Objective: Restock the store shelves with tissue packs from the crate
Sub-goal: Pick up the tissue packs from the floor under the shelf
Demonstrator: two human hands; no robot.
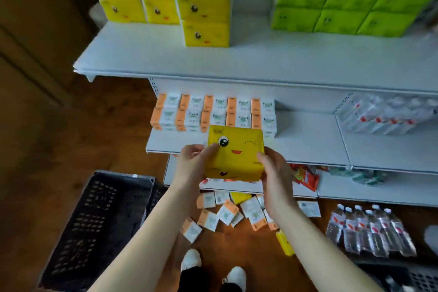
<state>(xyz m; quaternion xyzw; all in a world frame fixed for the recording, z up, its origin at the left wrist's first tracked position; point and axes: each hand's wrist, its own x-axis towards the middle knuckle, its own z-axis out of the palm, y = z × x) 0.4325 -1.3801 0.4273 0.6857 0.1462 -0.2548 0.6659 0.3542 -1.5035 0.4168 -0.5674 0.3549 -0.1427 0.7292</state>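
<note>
A yellow tissue pack (234,152) with a winking cartoon face is held between both hands in front of the middle shelf. My left hand (193,161) grips its left side and my right hand (275,168) grips its right side. More yellow packs (203,7) are stacked on the top shelf (213,59), with green packs (343,0) to their right. A black plastic crate (99,227) stands on the floor at lower left; its inside is hard to make out.
Orange-and-white tissue boxes (213,111) line the middle shelf (308,140), with wrapped bottles (384,114) to the right. Several small tissue packs (227,213) lie scattered on the wooden floor, beside a bottle multipack (369,232). Red snack bags (304,178) sit on the lowest shelf.
</note>
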